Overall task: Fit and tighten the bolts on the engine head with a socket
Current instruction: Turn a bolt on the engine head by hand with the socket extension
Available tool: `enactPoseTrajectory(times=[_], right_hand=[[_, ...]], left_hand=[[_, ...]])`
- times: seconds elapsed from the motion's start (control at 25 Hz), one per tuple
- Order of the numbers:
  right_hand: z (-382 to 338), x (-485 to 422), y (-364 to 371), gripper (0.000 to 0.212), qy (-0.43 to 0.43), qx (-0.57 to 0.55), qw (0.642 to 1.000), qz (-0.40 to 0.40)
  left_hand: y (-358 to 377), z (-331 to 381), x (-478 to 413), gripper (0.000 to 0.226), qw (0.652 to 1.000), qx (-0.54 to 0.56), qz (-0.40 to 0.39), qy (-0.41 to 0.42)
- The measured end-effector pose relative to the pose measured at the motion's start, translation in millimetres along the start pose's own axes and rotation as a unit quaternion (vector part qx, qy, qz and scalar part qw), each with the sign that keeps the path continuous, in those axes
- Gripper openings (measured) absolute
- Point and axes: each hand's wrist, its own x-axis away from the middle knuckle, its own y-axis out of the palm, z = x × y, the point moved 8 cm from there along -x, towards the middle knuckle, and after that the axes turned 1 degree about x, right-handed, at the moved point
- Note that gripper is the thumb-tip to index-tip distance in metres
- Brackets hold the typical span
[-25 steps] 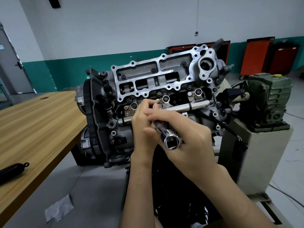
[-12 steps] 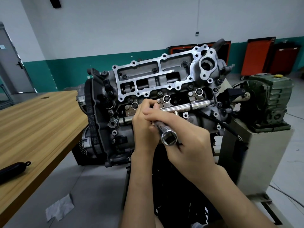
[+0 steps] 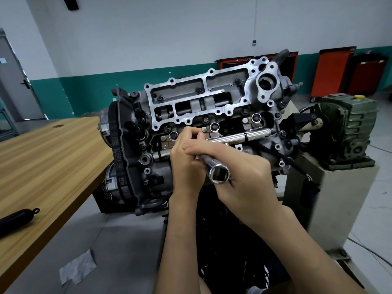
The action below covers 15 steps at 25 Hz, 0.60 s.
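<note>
workshop with a green-band wall (image 3: 84,90), orange cabinets (image 3: 333,75) at the back, wooden bench (image 3: 53,158) on the left. engine head (image 3: 197,96) sits tilted toward the camera, green gearbox (image 3: 347,128) just beside it on the right. change over the last second is small: socket (image 3: 219,174) has crept a little up toward the head, and both hands keep the same spot at the head's lower middle. right hand (image 3: 248,183) is wrapped round the socket's shaft, open end facing the camera, not on any bolt. chrome handle (image 3: 250,135) runs from the hands out to the right across the head. left hand (image 3: 184,164) has its fingertips bunched against the head just past the shaft; whether they pinch a bolt or the tool tip can't be told, as the fingers hide it. several bolts (image 3: 198,89) already sit in the upper frame. judgement: a bolt is likely being started by finger, with tightening here not yet begun. so little motion suggests slow threading. next move calls for the socket turned round and seated square.
</note>
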Motion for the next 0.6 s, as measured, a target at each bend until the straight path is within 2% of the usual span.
enactPoseTrajectory(times=[0.08, 0.16, 0.32, 0.44, 0.52, 0.6], right_hand=[[7, -1, -7, 0.026, 0.024, 0.01, 0.999, 0.025], [5, -2, -7, 0.027, 0.028, -0.003, 0.999, 0.033], [-5, -1, 7, 0.029, -0.003, -0.031, 0.999, -0.032], [2, -1, -1, 0.027, 0.015, 0.005, 1.0, 0.007], [3, 0, -5, 0.027, 0.023, 0.005, 0.999, 0.027], [1, 1, 0, 0.026, 0.014, -0.019, 1.0, 0.002]], left_hand=[[-3, -1, 2, 0.011, 1.0, 0.024, 0.006, 0.013], [-3, 2, 2, 0.013, 1.0, 0.004, 0.003, 0.018], [0, 2, -5, 0.024, 0.999, -0.026, -0.007, -0.035], [-1, 1, 1, 0.013, 1.0, 0.001, -0.008, -0.013], [-2, 5, 3, 0.021, 1.0, 0.015, -0.005, 0.004], [0, 5, 1, 0.015, 1.0, 0.021, -0.014, -0.015]])
